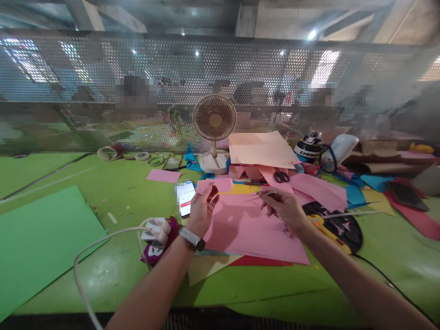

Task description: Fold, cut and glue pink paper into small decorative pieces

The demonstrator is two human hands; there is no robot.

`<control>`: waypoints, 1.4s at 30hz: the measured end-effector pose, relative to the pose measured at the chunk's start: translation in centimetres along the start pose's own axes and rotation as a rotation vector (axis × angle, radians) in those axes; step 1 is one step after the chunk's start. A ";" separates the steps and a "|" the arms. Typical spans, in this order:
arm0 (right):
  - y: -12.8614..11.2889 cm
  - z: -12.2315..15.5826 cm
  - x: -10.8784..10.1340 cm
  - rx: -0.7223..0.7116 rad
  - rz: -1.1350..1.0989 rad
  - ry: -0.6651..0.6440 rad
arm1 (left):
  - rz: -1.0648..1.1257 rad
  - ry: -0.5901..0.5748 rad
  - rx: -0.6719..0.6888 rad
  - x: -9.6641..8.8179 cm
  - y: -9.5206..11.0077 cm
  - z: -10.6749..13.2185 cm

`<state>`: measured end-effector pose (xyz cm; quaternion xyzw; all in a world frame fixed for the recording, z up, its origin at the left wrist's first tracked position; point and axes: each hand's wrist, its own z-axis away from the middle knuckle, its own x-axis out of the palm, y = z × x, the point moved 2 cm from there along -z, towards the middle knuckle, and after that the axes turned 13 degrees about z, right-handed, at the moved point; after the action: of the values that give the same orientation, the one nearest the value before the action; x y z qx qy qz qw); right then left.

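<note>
My left hand (203, 207), with a watch (192, 238) on its wrist, hovers over the left edge of a pink paper sheet (254, 229). Its fingers are loosely curled and apart, with nothing clearly visible in them. Above the same sheet's right part, my right hand (280, 205) has its fingers closed round a small, thin object that is too unclear to name. A lit phone (187, 198) lies just left of my left hand. Black-handled scissors (281, 177) rest on pink paper beyond my right hand. Yellow and red sheets show from under the pink sheet.
A fan (215, 119) stands at the back before a perforated metal screen (165, 68). A plug adapter (156, 230) with a white cable sits left of my forearm. A green sheet (51, 247) lies at left. Paper scraps and a yellow tool (330, 234) are at right.
</note>
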<state>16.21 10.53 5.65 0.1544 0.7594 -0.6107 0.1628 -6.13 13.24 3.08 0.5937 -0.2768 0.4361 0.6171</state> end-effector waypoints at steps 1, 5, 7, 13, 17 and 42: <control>0.2 -0.3 0.3 -0.054 0.124 0.050 | 0.003 -0.004 -0.002 0.0 0.0 0.0; 0.5 -1.0 0.8 -0.164 0.472 0.113 | -0.008 -0.004 -0.010 0.0 -0.1 0.2; 0.6 -1.3 1.1 -0.141 0.503 0.036 | -0.016 -0.004 -0.021 0.0 -0.2 0.2; 1.2 -1.5 1.7 -0.067 0.289 -0.044 | -0.035 0.004 -0.026 0.0 -0.4 0.4; 2.1 -1.8 2.3 -0.079 0.175 0.019 | -0.047 0.026 -0.026 0.1 -0.4 0.6; 4.0 -2.1 3.1 -0.021 0.085 0.016 | -0.072 0.058 -0.052 0.1 -0.6 0.7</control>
<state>14.98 13.55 1.22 0.1900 0.7599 -0.5938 0.1841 -5.41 12.64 2.93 0.5740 -0.2484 0.4232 0.6555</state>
